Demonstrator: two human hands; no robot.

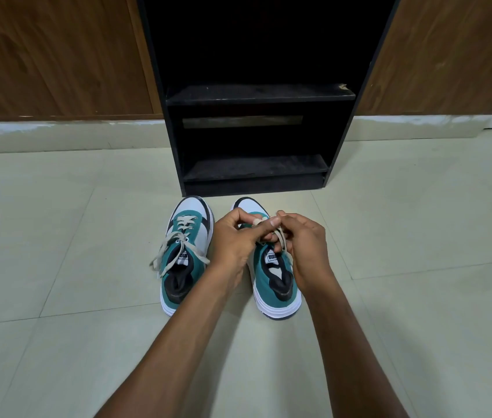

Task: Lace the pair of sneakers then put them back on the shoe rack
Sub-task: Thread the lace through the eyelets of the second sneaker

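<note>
On the floor just in front of the shoe rack (253, 173), my left hand (232, 239) and right hand (302, 242) meet over the right sneaker (272, 276), each pinching part of its lace (281, 241), mid-knot I'd say. Lace runs btwn the two hands, right above the tongue. Sneaker's long axis points toe-first at the rack, heel twd me. Left sneaker (183, 257) sits just beside it, parallel, bow already tied. Rack's bottom shelf is straight ahead, so both go fwd once this bow's done.
</note>
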